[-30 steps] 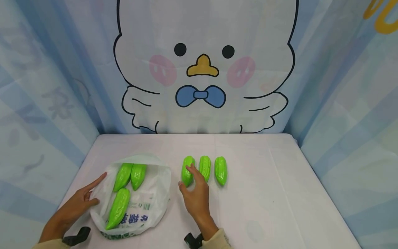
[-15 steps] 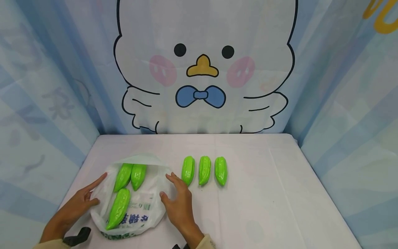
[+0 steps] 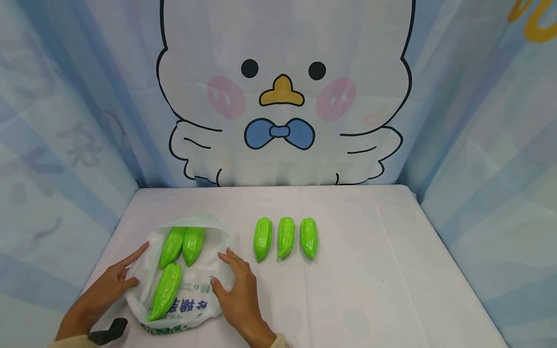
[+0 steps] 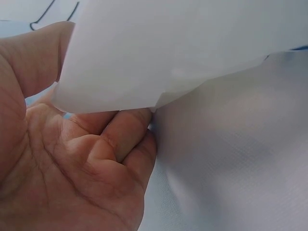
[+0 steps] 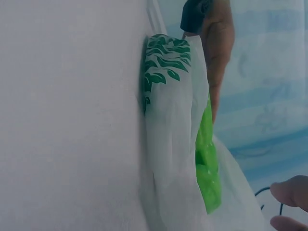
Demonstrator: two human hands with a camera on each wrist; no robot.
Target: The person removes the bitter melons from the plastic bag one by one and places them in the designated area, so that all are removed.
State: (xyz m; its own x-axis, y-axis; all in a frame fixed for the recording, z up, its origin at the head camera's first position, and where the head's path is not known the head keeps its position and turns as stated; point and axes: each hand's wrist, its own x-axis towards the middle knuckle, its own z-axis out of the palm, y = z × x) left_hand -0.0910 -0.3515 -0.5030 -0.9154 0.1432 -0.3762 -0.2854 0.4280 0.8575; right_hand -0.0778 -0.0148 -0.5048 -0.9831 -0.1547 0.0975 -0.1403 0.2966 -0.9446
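Six gourds, glossy green [image 3: 166, 292]: three are held in the bag, three are laid out on the surface [image 3: 357, 270].
Carrier bag, white plastic [image 3: 209, 265]: set at the left of the surface, mouth spread; blue and green printing is seen inside; green leaf print [image 5: 166, 57] is shown low on its outer wall in the right wrist view.
Bagged gourds: upper left gourd [image 3: 172, 246] and upper right gourd [image 3: 194, 245] placed side by side, far ends covered by the bag's edge; the third laid slantwise nearer the wearer.
Gourd row: left gourd [image 3: 263, 239], middle gourd [image 3: 285, 237] and right gourd [image 3: 309, 238] set lengthwise, separated by narrow gaps, to the right of the bag.
Left hand [image 3: 103, 292]: placed at the bag's left side; index finger extended, lower fingers bent, thumb set apart; film is lapped over the fingertips, and whether it is pinched cannot be told.
Right hand [image 3: 239, 294]: held at the bag's right side, thumb and index finger parted in a wide curve, nothing gripped; contact with the film cannot be told.
Backdrop curtain [image 3: 283, 43]: printed with a cartoon chick, blue-bow-tied.
Left wrist: fitted with a black mount [image 3: 108, 331].
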